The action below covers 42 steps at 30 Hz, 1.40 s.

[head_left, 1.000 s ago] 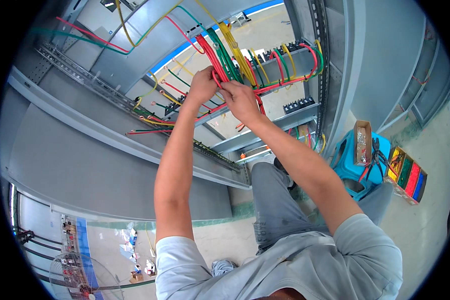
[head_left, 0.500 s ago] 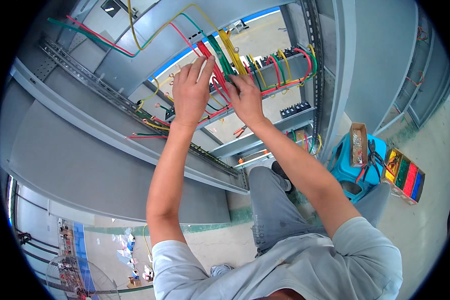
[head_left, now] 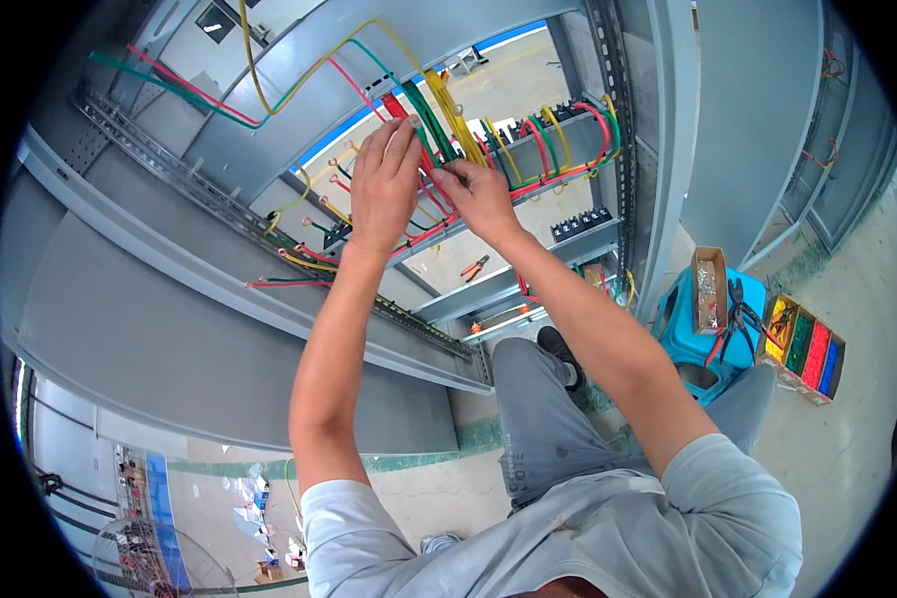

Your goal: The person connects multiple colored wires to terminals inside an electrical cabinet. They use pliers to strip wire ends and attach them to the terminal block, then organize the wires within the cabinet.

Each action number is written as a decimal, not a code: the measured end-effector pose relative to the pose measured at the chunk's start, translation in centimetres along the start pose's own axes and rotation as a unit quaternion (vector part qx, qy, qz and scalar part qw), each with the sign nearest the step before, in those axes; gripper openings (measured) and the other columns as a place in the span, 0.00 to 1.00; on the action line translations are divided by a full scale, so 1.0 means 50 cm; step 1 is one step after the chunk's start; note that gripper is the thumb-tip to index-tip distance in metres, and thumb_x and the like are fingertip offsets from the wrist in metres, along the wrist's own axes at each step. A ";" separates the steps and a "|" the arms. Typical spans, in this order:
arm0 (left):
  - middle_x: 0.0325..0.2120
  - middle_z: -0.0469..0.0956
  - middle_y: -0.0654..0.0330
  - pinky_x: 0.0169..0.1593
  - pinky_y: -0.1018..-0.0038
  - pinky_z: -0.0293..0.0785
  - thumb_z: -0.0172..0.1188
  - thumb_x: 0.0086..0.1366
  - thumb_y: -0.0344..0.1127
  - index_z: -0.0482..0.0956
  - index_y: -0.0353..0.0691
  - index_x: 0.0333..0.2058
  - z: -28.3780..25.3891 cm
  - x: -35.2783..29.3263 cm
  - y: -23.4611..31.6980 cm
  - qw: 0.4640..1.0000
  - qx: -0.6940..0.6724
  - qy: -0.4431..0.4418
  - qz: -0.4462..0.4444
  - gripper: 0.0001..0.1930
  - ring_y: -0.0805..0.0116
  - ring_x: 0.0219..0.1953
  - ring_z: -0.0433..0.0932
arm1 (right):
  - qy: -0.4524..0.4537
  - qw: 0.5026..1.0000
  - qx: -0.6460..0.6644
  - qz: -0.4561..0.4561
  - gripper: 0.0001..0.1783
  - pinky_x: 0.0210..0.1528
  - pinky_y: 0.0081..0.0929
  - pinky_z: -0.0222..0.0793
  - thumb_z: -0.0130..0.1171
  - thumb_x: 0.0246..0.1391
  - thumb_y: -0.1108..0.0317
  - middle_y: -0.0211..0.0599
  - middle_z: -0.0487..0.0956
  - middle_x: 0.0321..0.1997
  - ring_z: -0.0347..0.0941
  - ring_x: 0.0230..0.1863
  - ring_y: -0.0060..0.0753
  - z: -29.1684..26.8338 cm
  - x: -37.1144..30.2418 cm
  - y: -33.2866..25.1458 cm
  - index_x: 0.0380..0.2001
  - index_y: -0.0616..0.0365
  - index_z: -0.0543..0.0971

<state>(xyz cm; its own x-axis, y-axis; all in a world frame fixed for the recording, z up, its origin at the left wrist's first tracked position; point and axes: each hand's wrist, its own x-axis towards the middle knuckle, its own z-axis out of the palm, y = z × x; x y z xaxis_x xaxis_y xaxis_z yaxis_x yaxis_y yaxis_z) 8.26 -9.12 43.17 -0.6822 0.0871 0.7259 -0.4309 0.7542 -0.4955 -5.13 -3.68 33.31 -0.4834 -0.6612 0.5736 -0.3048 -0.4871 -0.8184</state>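
Wiring inside an open metal cabinet (head_left: 488,22). 3 coloured groups hang side by side in the central opening: red wires (head_left: 393,106) at left, green wires (head_left: 424,106) in the middle and yellow wires (head_left: 451,108) at right. Their long axes are roughly parallel, sloping steeply from upper left to lower right, the lower ends pointing toward the person's side.

The left hand (head_left: 387,179) lies over the red and green wires, its fingers side by side and curled; whether they grip a strand cannot be told. The right hand (head_left: 476,197), lower on the same wires, has its thumb and fingertips drawn close at the strands; a firm pinch cannot be confirmed.

Progress, as judged: at right, looped wires already reach the upper terminal row (head_left: 580,105), so that portion appears done. At left, several lugged wire ends (head_left: 323,201) project free and seem left to connect; the lower terminal block (head_left: 580,224) shows no attached wire. Beyond the opening lie orange-handled pliers (head_left: 475,267). A blue stool (head_left: 683,346) stands at right, bearing dark pliers (head_left: 740,315).
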 end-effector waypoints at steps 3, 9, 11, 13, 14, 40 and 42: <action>0.57 0.77 0.54 0.61 0.59 0.73 0.63 0.55 0.24 0.81 0.36 0.52 0.006 0.006 0.008 0.999 -0.037 0.023 -0.019 0.23 0.53 0.61 0.74 | -0.006 0.998 0.042 0.045 0.18 0.27 0.27 0.70 0.62 0.65 0.57 0.36 0.79 0.20 0.73 0.20 0.25 -0.008 0.019 0.008 0.38 0.65 0.85; 0.57 0.77 0.56 0.58 0.59 0.73 0.66 0.58 0.26 0.80 0.37 0.53 0.007 0.020 0.005 1.000 0.013 0.010 -0.007 0.22 0.53 0.57 0.76 | -0.018 0.998 -0.026 0.048 0.19 0.28 0.33 0.68 0.63 0.64 0.55 0.43 0.78 0.21 0.73 0.21 0.33 -0.015 0.013 -0.018 0.35 0.65 0.84; 0.56 0.78 0.56 0.57 0.59 0.73 0.67 0.58 0.28 0.80 0.37 0.54 0.015 0.022 0.004 1.000 -0.003 0.017 -0.016 0.23 0.54 0.56 0.76 | -0.019 0.998 -0.035 0.044 0.20 0.32 0.38 0.70 0.63 0.62 0.55 0.48 0.79 0.23 0.77 0.26 0.44 -0.020 0.009 -0.026 0.31 0.64 0.84; 0.54 0.79 0.57 0.57 0.59 0.73 0.68 0.59 0.29 0.80 0.37 0.54 0.014 0.016 0.004 1.000 -0.009 0.013 -0.014 0.23 0.54 0.56 0.76 | -0.018 0.999 -0.034 0.038 0.19 0.34 0.41 0.71 0.64 0.61 0.55 0.50 0.80 0.25 0.80 0.29 0.49 -0.023 -0.001 -0.028 0.30 0.64 0.84; 0.53 0.79 0.57 0.57 0.59 0.73 0.68 0.59 0.30 0.80 0.37 0.54 0.015 0.013 0.004 1.000 -0.012 0.011 -0.014 0.23 0.54 0.56 0.76 | -0.016 0.999 -0.029 0.034 0.19 0.35 0.40 0.72 0.64 0.61 0.56 0.50 0.81 0.27 0.81 0.30 0.49 -0.024 -0.011 -0.026 0.32 0.64 0.85; 0.37 0.80 0.49 0.42 0.56 0.76 0.61 0.68 0.40 0.87 0.37 0.42 0.092 0.001 0.004 0.921 -0.215 -0.187 -0.265 0.14 0.45 0.40 0.81 | 0.041 0.992 0.015 -0.118 0.10 0.41 0.41 0.74 0.63 0.60 0.73 0.50 0.81 0.39 0.80 0.40 0.55 -0.006 -0.014 0.033 0.44 0.64 0.82; 0.38 0.80 0.48 0.42 0.57 0.76 0.61 0.68 0.42 0.87 0.36 0.41 0.102 -0.003 -0.010 0.899 -0.252 -0.211 -0.288 0.15 0.46 0.40 0.81 | 0.049 0.989 0.005 -0.136 0.09 0.41 0.42 0.74 0.63 0.60 0.73 0.50 0.81 0.39 0.79 0.40 0.56 -0.002 -0.014 0.028 0.44 0.63 0.82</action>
<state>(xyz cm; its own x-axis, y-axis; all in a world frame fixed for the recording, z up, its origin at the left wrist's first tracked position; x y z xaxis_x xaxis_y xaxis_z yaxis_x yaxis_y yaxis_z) 5.54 -12.85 40.89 -0.6414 -0.5865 0.4945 -0.5340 0.8041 0.2612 -5.31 -3.88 31.76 -0.4618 -0.4460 0.7667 -0.4266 -0.6462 -0.6328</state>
